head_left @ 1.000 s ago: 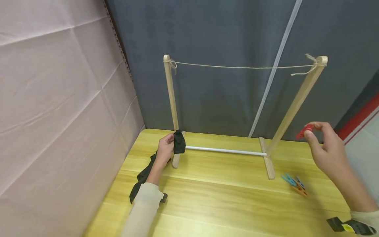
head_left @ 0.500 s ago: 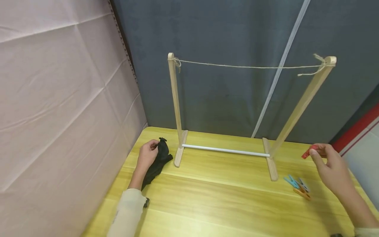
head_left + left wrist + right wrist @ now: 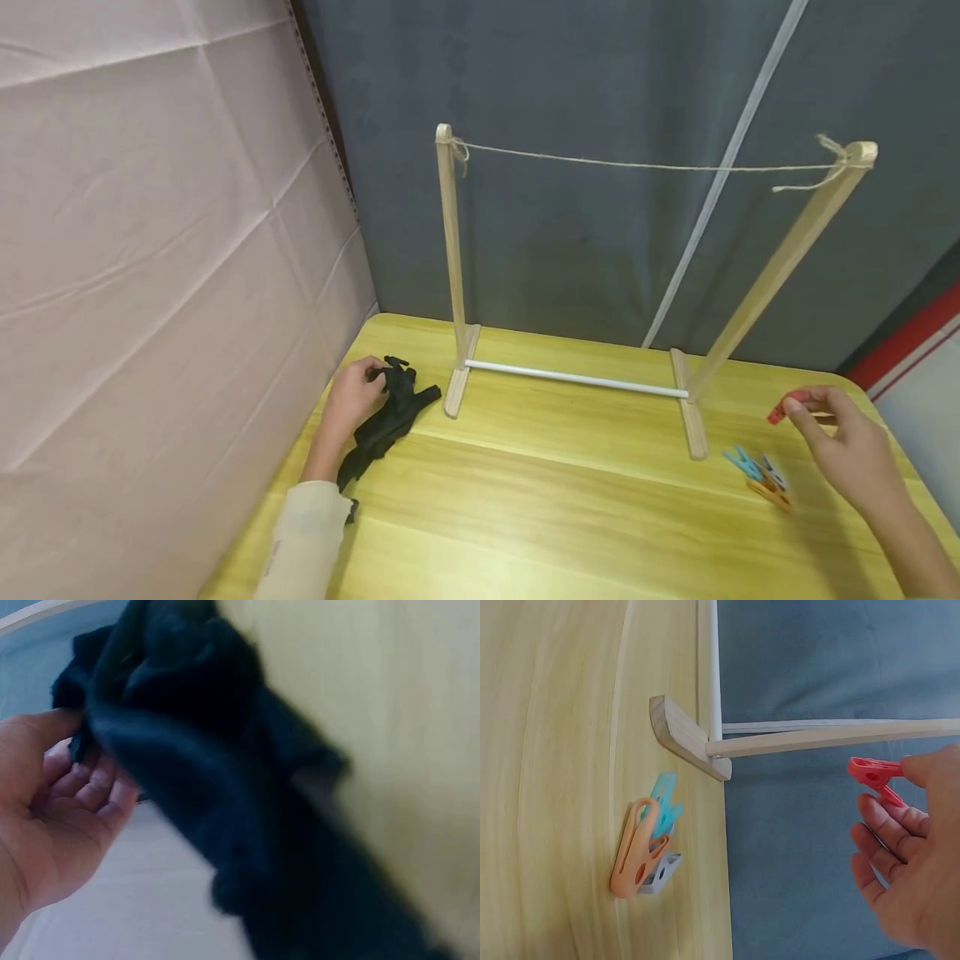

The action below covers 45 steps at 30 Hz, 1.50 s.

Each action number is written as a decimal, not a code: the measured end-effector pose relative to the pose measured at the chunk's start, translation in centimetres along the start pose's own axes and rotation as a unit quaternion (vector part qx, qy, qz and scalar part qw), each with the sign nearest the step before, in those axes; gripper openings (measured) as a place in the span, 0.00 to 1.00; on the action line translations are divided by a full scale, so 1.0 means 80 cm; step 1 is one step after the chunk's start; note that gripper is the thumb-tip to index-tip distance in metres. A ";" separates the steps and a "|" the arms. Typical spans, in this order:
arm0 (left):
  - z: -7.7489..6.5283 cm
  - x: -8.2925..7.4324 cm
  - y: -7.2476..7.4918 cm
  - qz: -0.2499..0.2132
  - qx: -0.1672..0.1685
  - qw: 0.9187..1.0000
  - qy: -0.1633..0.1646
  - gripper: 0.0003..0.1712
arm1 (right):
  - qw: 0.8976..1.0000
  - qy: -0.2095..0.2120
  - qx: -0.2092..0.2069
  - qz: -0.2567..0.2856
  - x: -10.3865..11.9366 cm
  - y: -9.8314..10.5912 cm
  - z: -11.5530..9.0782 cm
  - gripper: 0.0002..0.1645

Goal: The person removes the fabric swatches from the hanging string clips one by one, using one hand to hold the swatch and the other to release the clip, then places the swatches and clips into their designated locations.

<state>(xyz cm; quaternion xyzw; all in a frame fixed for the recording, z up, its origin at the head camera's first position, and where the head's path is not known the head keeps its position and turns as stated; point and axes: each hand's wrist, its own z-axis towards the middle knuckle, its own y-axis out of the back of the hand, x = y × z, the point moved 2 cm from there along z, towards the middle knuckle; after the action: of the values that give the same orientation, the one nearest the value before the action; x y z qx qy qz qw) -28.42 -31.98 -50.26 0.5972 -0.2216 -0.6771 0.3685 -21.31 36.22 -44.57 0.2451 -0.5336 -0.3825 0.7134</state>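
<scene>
My left hand (image 3: 355, 395) pinches the upper end of a crumpled black cloth (image 3: 393, 417) at the table's left side. In the left wrist view the dark cloth (image 3: 217, 757) falls away from the thumb and fingers in loose folds. Out to the right, my right hand (image 3: 851, 442) pinches a red clothespin (image 3: 874, 772) between thumb and index finger, the other fingers loosely bent. Below it on the table lie a blue clothespin (image 3: 742, 462), an orange clothespin (image 3: 768, 493) and a grey clothespin (image 3: 662, 872), close together.
A wooden stand rises between the hands: a left post (image 3: 452, 250), a right post (image 3: 780, 271), and a white rod (image 3: 573, 378) low between them. Twine (image 3: 630, 165) is strung across the post tops. A grey curtain (image 3: 555, 242) hangs behind, a pale cloth wall (image 3: 165, 250) at left.
My left hand has moved left and toward me from beside the left post, carrying the cloth's end; more of the cloth now shows. The right hand has lowered with the red clothespin.
</scene>
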 end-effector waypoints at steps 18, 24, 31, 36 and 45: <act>-0.046 -0.002 0.033 0.091 0.177 0.979 0.050 0.13 | 0.993 0.003 0.098 -0.070 -0.028 -0.009 -0.005 0.23; -0.065 -0.001 0.039 0.070 0.240 0.965 0.078 0.16 | 0.977 0.001 0.174 -0.120 -0.046 -0.008 -0.002 0.25; -0.078 0.001 0.038 0.056 0.275 0.956 0.084 0.22 | 0.961 0.006 0.227 -0.159 -0.070 -0.016 -0.007 0.20; -0.080 0.004 0.043 0.069 0.260 0.960 0.078 0.23 | 0.948 -0.005 0.265 -0.176 -0.081 -0.025 -0.007 0.23; -0.081 0.006 0.061 0.080 0.233 0.964 0.103 0.18 | 0.938 -0.023 0.293 -0.186 -0.087 -0.034 -0.012 0.30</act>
<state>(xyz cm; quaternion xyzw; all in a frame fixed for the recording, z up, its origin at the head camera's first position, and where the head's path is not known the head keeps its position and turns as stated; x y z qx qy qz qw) -21.01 -34.52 -48.19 0.7134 -0.3813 -0.5100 0.2926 -22.14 40.16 -50.90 0.5293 -0.5834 -0.3400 0.5137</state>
